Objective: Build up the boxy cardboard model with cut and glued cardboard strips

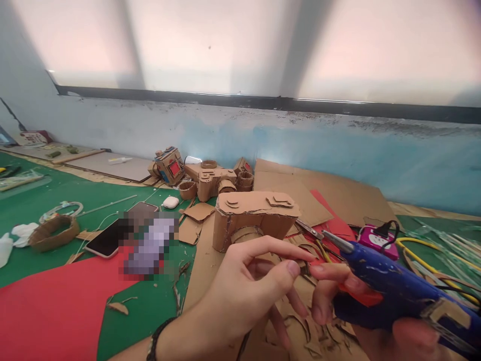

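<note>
Cardboard scraps and finished cardboard models fill the single head view, spread over a green work surface (67,193) that runs up to a pale wall.

Near the front edge, the left hand (244,296) reaches in from the lower middle. Its thumb and forefinger are drawn close in a pinch and the other fingers curl beneath. Whether a small piece sits between the fingertips cannot be told.

Just to its right, the right hand (330,296) is wrapped around a blue glue gun (394,286) with a finger on the orange trigger. The metal nozzle points left and up, just beyond the left fingertips.

Behind both hands, at the middle of the surface, stands a cardboard camera (255,215). It has a boxy body, a round lens ring and raised shapes on top. It looks largely assembled, so only small parts seem left to glue on.

More cardboard cameras (212,181) stand along the far edge by the wall. A sheet of red paper (52,311) covers the front left corner, with a phone (107,239) lying just behind it. A pink device (378,240) with a black cable lies to the right of the nozzle.

No brand, label or writing can be read, and one patch beside the phone is pixelated.
</note>
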Demonstrator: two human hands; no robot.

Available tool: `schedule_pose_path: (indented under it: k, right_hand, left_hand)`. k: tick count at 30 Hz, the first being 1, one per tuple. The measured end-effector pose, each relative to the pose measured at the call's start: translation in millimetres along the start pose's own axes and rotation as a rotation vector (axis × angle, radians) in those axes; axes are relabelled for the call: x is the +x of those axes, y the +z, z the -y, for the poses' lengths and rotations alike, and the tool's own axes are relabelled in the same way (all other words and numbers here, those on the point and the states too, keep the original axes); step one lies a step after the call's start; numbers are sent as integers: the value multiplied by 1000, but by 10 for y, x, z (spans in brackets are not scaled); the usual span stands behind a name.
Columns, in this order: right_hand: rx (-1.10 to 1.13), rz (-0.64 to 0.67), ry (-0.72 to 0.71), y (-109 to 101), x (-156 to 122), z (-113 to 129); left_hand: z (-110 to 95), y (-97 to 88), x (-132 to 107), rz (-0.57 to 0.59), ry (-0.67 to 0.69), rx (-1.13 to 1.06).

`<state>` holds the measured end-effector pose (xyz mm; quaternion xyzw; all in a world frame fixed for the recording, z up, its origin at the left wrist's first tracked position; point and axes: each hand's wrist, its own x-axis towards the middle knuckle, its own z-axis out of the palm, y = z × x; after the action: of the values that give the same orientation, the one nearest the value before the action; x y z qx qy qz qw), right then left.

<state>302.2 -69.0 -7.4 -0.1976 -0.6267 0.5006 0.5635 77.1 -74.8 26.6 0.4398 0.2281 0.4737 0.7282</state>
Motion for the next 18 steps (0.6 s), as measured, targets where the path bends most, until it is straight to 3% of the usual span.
schedule_pose_path:
  k: [7, 14, 18]
  right_hand:
    - [-15, -60, 21, -69, -12, -22]
    - [-76, -79, -3, 81, 99, 77]
    - [-124, -102, 30, 103, 97, 84]
  left_hand:
    - [-98, -44, 12, -52, 71, 47]
    - [-273, -175, 36, -263, 331, 122]
    - [-282, -199, 46, -333, 396, 133]
